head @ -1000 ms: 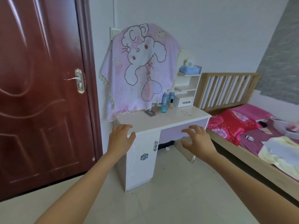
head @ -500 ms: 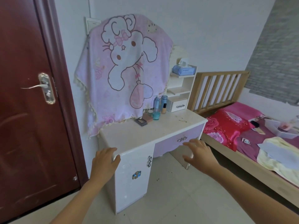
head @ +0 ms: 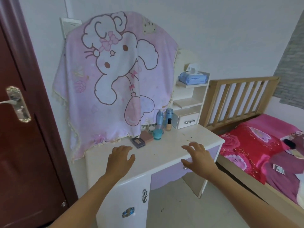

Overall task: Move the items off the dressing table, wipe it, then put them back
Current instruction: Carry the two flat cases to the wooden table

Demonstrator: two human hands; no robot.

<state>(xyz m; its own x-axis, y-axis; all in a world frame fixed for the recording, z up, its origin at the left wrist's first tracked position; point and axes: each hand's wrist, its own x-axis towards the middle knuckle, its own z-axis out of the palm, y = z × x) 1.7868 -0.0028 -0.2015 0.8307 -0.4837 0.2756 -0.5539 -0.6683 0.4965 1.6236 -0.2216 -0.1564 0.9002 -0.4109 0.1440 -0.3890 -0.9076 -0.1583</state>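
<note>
**Dressing table: items in place, hands just arrived**

Table (head: 164, 155): white top, lilac drawer, standing between door (head: 24, 153) and bed (head: 246, 148). A second ago it was seen from farther off, with both hands short of its front edge. Now the person stands close and both hands are above the top. I judge the clearing is about to start. Nothing is off yet, and the top shows specks to wipe.

Blanket (head: 115, 79): pink, cartoon print, draped over the back, hem reaching the top.

Shelf (head: 189, 102): right rear, tissue pack (head: 193, 78) on its top tier.

Left hand (head: 120, 159): fingers relaxed and apart, holding nothing, over the left front of the top. The palette (head: 138, 142) lies just beyond its fingertips and is the nearest item.

Right hand (head: 199, 155): fingers spread, empty, over the right front edge, well apart from the items.

Items, rear centre, clustered: two bottles (head: 169, 113), foundation (head: 169, 125), cup (head: 157, 134), jar (head: 151, 129), compact (head: 147, 136) just beside the palette.
</note>
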